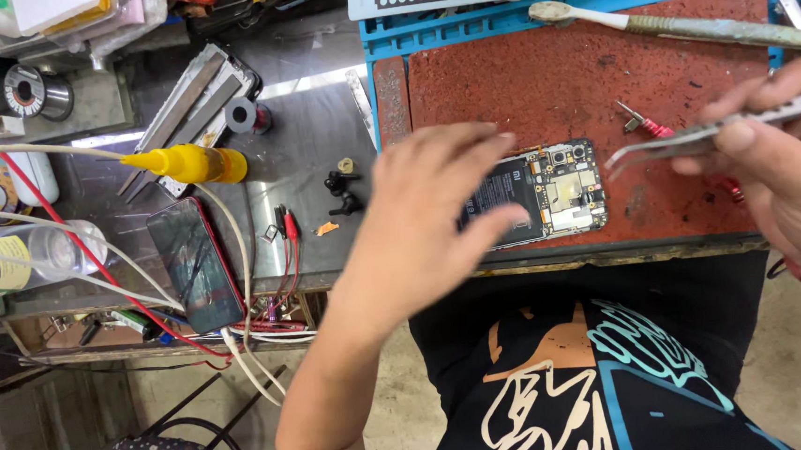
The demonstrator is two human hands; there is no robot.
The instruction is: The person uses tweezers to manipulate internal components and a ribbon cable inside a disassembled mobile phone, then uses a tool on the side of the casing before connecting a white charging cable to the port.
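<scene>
Cluttered desk point(319, 137) carries a red mat point(588, 80); left hand point(437, 213) lies spread over an opened phone point(548, 191); right hand point(782, 170) pinches tweezers point(695, 136).

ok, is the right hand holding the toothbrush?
No, the right hand holds metal tweezers; the toothbrush lies untouched at the far edge of the red mat.

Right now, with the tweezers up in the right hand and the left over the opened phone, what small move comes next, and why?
Probably lower the tweezers in the right hand toward the exposed circuit board: their tips hang just beside it, above the red mat, while the left hand rests on the opened phone, seemingly steadying it.
</scene>
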